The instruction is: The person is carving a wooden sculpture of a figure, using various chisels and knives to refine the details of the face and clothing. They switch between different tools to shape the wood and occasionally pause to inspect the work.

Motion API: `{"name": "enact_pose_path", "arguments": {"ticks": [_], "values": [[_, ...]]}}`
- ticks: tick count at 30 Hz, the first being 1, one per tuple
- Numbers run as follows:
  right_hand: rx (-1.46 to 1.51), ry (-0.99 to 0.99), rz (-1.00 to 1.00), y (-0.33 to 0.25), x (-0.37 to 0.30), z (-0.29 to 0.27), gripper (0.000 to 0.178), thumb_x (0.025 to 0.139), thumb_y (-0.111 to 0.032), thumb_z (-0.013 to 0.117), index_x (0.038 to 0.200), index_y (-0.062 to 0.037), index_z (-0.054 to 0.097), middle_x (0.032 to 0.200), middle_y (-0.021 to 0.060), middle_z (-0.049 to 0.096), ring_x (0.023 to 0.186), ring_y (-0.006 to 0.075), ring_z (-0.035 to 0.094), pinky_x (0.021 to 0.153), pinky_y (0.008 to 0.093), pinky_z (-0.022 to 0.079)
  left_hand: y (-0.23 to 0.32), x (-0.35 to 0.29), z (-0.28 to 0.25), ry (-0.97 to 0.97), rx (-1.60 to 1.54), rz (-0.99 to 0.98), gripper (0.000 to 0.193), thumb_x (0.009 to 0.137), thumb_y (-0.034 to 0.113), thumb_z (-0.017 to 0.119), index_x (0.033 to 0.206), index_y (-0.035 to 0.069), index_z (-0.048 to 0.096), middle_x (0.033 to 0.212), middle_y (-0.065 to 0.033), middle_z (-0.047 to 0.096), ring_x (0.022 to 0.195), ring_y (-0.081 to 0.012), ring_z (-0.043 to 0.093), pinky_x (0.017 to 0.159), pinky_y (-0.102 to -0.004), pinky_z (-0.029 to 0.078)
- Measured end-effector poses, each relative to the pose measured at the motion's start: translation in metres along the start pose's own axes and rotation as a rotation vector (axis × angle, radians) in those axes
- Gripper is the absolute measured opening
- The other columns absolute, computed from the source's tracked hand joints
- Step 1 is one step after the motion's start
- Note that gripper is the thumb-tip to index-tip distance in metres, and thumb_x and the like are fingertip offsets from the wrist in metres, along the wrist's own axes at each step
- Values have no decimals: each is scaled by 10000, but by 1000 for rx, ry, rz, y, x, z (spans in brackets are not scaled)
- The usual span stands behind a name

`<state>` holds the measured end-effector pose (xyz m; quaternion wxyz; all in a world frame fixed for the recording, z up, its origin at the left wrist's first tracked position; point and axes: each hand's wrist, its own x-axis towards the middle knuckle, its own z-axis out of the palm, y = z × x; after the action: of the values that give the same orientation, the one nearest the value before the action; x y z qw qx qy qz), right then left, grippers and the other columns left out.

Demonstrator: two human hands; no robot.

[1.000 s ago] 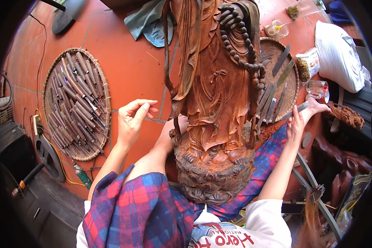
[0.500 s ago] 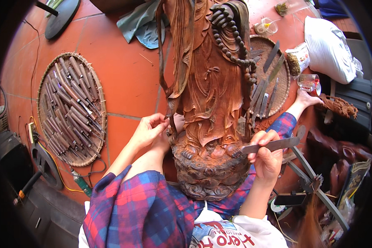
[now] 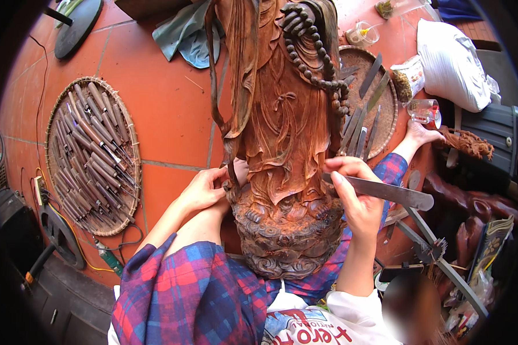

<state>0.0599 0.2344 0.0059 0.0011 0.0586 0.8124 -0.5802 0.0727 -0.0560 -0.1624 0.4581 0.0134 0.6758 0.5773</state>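
File [image 3: 394, 191] is seemingly being positioned beside statue [image 3: 285, 144]; right hand [image 3: 360, 201] is pinching it, left hand's [image 3: 203, 190] grip unclear; next stroke is probably needing careful angling.

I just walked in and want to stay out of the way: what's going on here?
The person's bare right hand grips a flat grey metal blade with a rounded end, beside a tall carved reddish-brown wooden statue. The left hand is at the thin brown wooden staff along its other side; contact is unclear. A round tan woven tray of brown-handled tools lies left; another tan woven tray holding flat metal strips lies right.
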Motion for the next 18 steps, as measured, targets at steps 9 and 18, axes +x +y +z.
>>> {"name": "enact_pose_path", "arguments": {"ticks": [9,18], "values": [[-157,-102,32,-14,10,4,49,854,26,689,883,64,678,925,92,688,745,79,610,618,214,483,-3,3,4,131,115,255,528,678,64,548,1201,52,621,736,-137,582,685,-236,565,697,-348,473],[-159,-88,-43,-8,11,4,69,837,37,698,903,57,694,877,88,686,772,110,633,690,225,497,-5,3,-2,58,222,103,504,733,68,631,1223,18,523,1241,-157,442,1123,-252,459,947,-363,381]]}}
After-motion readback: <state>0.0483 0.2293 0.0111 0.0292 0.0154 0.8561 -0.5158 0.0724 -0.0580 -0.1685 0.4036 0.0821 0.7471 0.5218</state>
